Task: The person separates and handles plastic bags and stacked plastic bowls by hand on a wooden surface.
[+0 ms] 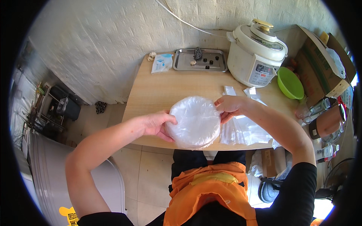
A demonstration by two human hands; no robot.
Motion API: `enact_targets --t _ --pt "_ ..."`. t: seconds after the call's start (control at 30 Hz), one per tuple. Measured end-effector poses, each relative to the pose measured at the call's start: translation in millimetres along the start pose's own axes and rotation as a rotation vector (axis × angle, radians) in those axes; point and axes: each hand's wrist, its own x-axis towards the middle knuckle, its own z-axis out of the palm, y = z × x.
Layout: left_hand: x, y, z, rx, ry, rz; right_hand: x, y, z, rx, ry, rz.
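Observation:
A round, whitish bundle (195, 121) in thin clear plastic is held up over the front edge of the wooden table (152, 87). What is inside the wrap cannot be made out. My left hand (158, 126) grips its left side, with the thumb on top and the fingers underneath. On the opposite side, my right hand (228, 108) pinches the plastic at the upper right rim. Flat clear plastic bags (247, 131) lie fanned out on the table under and beside my right forearm.
At the back stands a metal tray (185, 66) with small black cubes and a dark crumpled lump. Left of it is a white and blue packet (162, 62). An electric pressure cooker (240, 59), a green bowl (290, 83), a cardboard box (316, 67) and glass jars (319, 106) crowd the right.

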Motion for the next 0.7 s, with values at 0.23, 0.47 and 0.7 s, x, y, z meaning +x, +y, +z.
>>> enact_targets --t 0.23,0.47,0.7 --pt "4 -40 6 -0.240 0.010 0.301 -18 32 32 0.397 -0.144 -0.266" --pt "40 -55 1 -0.514 0.116 0.660 35 61 45 0.164 0.100 -0.595" --pt "60 -71 -2 -0.172 0.360 0.708 63 65 47 -0.615 0.583 -0.675"
